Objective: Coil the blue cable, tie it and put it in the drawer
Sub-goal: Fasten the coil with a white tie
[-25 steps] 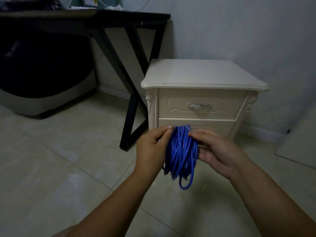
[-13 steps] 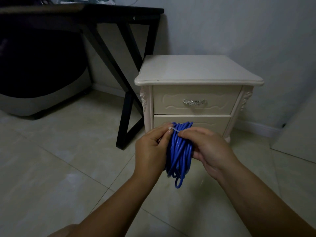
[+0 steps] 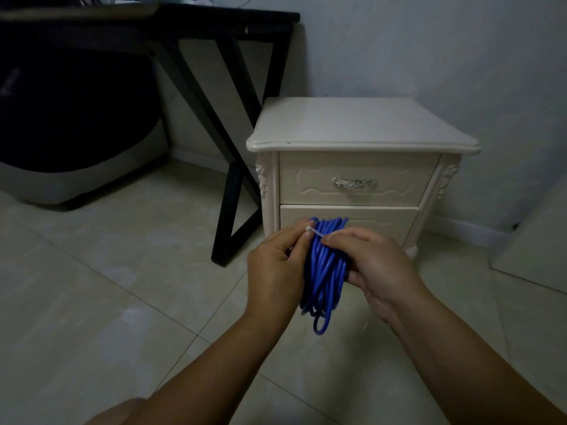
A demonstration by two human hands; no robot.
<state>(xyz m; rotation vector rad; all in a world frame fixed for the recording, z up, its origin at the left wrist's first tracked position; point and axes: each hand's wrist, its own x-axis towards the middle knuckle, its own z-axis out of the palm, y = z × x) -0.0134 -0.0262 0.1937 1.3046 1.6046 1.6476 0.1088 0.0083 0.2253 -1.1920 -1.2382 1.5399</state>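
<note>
Head view: the left hand [image 3: 276, 268] and right hand [image 3: 372, 265] both clasp the coiled blue cable [image 3: 325, 271] before the shut drawer [image 3: 356, 182], their fingertips pinching a white tie [image 3: 316, 235]. Tying step, apparently; next, cinch it tight

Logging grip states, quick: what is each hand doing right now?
Left hand: closed on the blue cable coil and white tie.
Right hand: closed on the same coil and tie.

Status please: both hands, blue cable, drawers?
Left hand and right hand both grip blue cable, coiled. White tie pinched across the top of the coil, not clearly fastened. Both drawers shut; top drawer unobstructed.
</note>
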